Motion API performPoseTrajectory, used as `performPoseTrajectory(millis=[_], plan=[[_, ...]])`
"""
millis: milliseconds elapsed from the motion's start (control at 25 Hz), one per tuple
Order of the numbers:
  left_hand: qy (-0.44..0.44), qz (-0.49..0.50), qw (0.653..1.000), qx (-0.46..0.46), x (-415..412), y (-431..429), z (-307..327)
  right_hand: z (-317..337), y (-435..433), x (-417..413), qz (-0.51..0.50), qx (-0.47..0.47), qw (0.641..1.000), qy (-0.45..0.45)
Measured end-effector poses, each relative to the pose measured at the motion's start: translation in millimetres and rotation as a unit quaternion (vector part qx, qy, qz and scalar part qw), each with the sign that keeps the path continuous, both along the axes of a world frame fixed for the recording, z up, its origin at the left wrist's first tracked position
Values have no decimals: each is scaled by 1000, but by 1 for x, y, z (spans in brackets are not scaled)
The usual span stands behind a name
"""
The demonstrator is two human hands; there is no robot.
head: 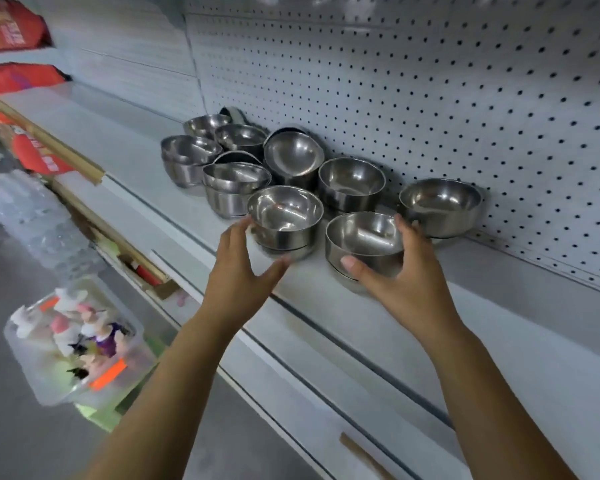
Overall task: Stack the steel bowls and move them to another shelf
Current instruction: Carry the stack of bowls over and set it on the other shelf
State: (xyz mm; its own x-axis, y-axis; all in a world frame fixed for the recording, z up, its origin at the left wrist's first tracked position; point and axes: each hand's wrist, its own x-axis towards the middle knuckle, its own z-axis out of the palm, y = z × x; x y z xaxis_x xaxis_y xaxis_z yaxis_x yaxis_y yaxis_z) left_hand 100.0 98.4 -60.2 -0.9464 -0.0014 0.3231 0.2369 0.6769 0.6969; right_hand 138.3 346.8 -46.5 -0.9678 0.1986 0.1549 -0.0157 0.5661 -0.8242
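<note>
Nine open tops of round shiny steel bowls (350, 180) counted on the white metal shelf (499, 323), close against the perforated white back panel (430, 98); at least four are stacks. Left hand (238, 268) spread wide, thumb and fingers flanking the front-left stack (284, 220); contact blurred, cannot tell. Right hand (406, 271) grips the front-right stack (364, 240), thumb on the near wall, fingers behind its right rim.

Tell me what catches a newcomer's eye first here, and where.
A cluster of steel bowls shines on the white shelf against the pegboard. In front, the right grip holds the front right stack, the left grip spreads open beside the front left stack. A clear bin of toys sits lower left.
</note>
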Motion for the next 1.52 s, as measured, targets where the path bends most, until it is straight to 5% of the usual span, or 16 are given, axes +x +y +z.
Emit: performPoseTrajectory(millis=[480, 1280, 1520], plan=[[19, -166, 970, 176, -85, -14, -46, -17, -53, -11, -232, -35, 970, 58], [32, -264, 951, 157, -113, -7, -55, -25, -122, 32, -463, -84, 853, 227], [49, -270, 948, 161, -111, -8, -56, -54, -145, 74, -497, -56, 846, 187]])
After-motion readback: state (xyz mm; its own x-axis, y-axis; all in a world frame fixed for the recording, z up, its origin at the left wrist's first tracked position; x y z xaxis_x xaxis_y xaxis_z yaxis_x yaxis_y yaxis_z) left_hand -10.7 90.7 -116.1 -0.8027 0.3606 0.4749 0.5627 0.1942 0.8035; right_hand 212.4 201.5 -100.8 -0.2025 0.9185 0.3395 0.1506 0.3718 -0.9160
